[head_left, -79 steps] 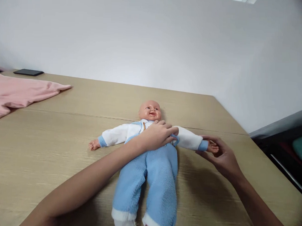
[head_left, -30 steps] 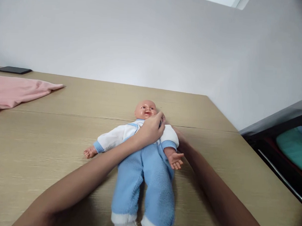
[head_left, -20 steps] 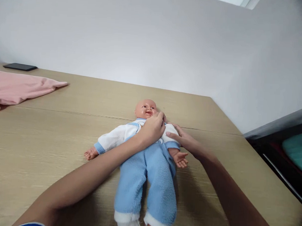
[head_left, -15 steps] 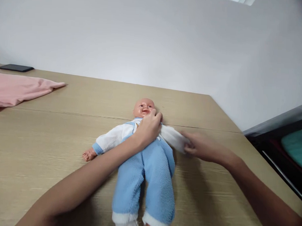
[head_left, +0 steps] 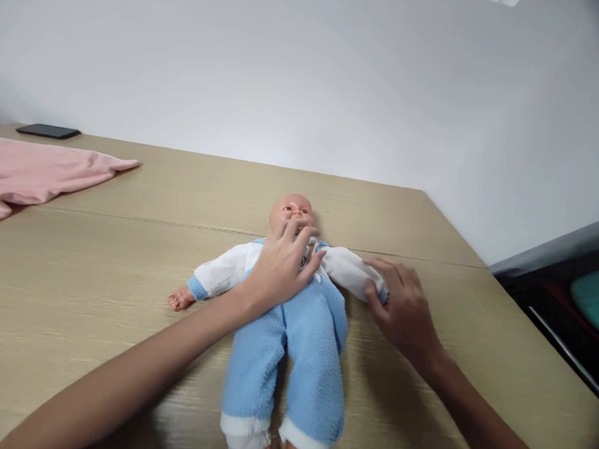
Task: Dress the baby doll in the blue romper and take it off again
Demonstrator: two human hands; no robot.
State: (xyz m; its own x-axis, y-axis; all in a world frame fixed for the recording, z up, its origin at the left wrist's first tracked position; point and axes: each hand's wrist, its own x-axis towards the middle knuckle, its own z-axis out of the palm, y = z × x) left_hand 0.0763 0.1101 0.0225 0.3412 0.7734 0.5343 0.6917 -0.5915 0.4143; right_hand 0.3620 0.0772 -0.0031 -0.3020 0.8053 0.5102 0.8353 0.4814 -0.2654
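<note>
A baby doll (head_left: 295, 330) in a blue fleece romper with white sleeves lies on its back on the wooden table (head_left: 79, 261), head toward the wall. My left hand (head_left: 282, 267) rests flat on the doll's chest, fingers spread up to its chin. My right hand (head_left: 402, 308) is closed around the cuff end of the doll's white sleeve (head_left: 349, 273), which stretches out to the right. The doll's hand on that side is hidden in my grip. Its other arm (head_left: 202, 286) lies out to the left.
A pink garment (head_left: 38, 173) lies at the table's far left, with a dark phone (head_left: 48, 131) behind it by the wall. At the right, past the table's edge, a dark shelf holds something teal (head_left: 597, 297).
The doll's right-side arm was folded down beside its body a second ago; my right hand has taken its sleeve and drawn it out sideways. My left hand has flattened on the chest.
</note>
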